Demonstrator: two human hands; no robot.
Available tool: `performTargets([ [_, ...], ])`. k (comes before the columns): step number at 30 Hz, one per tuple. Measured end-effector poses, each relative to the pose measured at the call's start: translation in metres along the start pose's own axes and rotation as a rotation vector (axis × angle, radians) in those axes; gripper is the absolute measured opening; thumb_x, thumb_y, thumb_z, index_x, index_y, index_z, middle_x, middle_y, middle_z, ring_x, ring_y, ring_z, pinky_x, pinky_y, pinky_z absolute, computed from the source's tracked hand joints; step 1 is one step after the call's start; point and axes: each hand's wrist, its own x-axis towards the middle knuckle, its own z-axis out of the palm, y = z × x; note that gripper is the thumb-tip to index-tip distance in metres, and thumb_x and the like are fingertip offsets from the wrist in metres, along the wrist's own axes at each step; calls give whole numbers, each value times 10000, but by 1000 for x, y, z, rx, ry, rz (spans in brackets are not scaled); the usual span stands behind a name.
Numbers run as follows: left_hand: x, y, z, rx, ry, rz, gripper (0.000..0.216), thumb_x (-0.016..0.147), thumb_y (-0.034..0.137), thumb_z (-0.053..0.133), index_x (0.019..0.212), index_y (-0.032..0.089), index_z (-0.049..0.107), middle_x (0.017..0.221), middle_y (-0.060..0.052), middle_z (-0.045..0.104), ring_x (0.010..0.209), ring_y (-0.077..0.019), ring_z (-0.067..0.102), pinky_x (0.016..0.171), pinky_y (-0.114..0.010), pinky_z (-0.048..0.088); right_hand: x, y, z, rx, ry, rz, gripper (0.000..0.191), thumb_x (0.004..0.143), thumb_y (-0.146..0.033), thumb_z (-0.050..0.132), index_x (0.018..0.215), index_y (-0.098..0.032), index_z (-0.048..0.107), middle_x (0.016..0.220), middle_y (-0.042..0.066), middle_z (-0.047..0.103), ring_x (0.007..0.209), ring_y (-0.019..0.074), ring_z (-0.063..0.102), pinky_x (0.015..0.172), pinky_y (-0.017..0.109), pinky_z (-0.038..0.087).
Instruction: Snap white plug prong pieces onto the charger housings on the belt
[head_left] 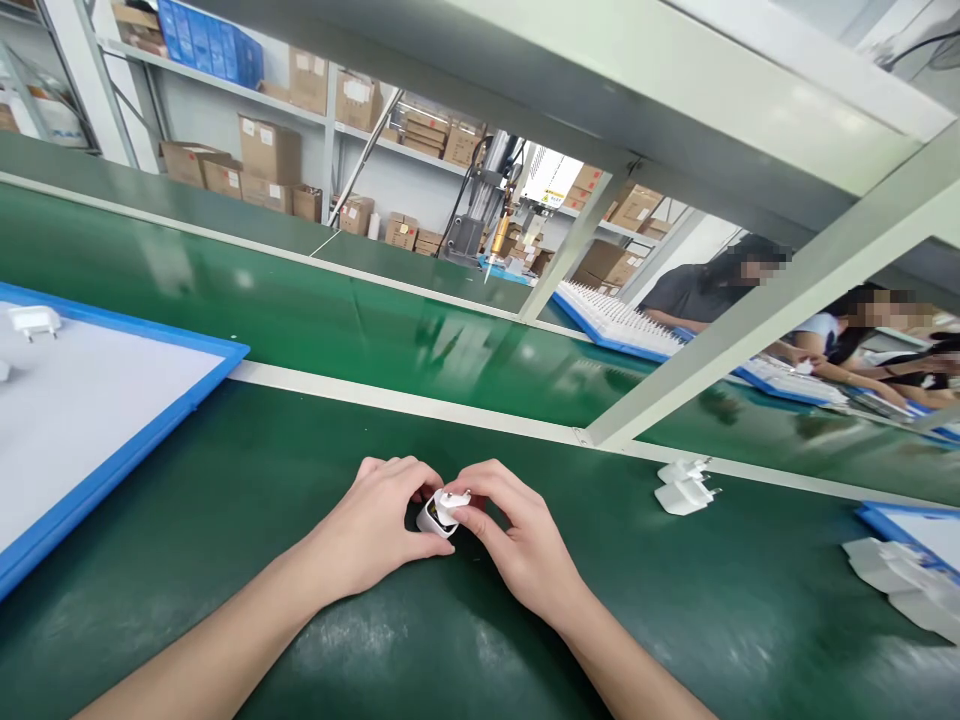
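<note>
My left hand is closed round a white charger housing low over the green bench. The housing's top is uncovered, and dark and yellow parts show inside. Between the thumb and fingers of my right hand is a white plug cap with two pins. It sits tilted at the housing's opening; whether it is seated there I cannot tell. To the right of my hands lie white plug chargers, with their pins pointing right.
At left, a blue-rimmed white tray carries white plugs. More white housings lie by another blue-rimmed tray at right. A green conveyor runs beyond a pale rail; slanted metal posts rise there. People work at far right.
</note>
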Motion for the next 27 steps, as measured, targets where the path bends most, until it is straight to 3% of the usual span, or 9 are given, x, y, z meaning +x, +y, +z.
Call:
performTargets([
  [9, -3, 2, -8, 18, -61, 201, 229, 822, 272, 684, 1050, 297, 693, 1063, 58, 670, 1097, -215, 530, 983, -339, 357, -3, 1, 0, 5, -27, -27, 119, 1033, -237, 596, 1071, -272, 703, 1045, 12, 623, 941, 172, 593, 822, 283, 471],
  [22, -1, 1, -8, -31, -37, 223, 288, 777, 347, 716, 1057, 280, 724, 1020, 31, 690, 1071, -239, 538, 952, -340, 362, 0, 0, 0, -74, -14, 93, 107, 1013, -338, 616, 998, -276, 701, 915, 2, 591, 803, 163, 572, 719, 272, 447],
  [27, 6, -2, -11, 16, -35, 258, 355, 764, 359, 768, 1104, 269, 717, 1090, 14, 692, 1103, -226, 574, 1019, -354, 327, 4, -1, -7, -125, -17, 47, 183, 1014, -443, 605, 981, -290, 700, 922, 17, 617, 793, 179, 612, 694, 280, 487],
])
